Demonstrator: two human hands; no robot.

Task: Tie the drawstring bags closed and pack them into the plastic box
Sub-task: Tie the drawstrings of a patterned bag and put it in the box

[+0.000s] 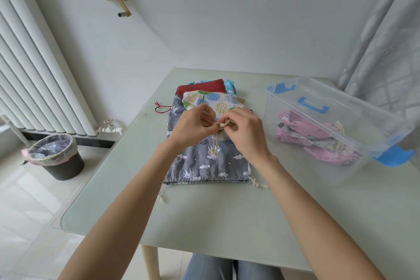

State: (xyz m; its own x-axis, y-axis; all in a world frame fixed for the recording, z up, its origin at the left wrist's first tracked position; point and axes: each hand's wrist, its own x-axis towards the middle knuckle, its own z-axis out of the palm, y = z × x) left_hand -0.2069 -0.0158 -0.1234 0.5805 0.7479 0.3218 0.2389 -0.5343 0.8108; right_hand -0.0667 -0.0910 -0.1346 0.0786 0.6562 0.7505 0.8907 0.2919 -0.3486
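Note:
A white drawstring bag with a tree print (213,101) lies on top of a pile in the middle of the table. My left hand (193,126) and my right hand (246,132) meet at its near end, both pinching its cream drawstring (225,123). Loose cord ends hang down below the hands. Under it lies a grey cloud-print bag (204,163), flat, with its gathered mouth toward me. A dark red bag (200,88) and a light blue bag (229,87) stick out at the far end. The clear plastic box (295,107) on the right holds a pink bag (313,138).
The box's lid with a blue handle (313,105) leans at its far side, and blue latches (394,155) stick out at the ends. A lined waste bin (56,157) stands on the floor at left under a radiator. A curtain hangs at right.

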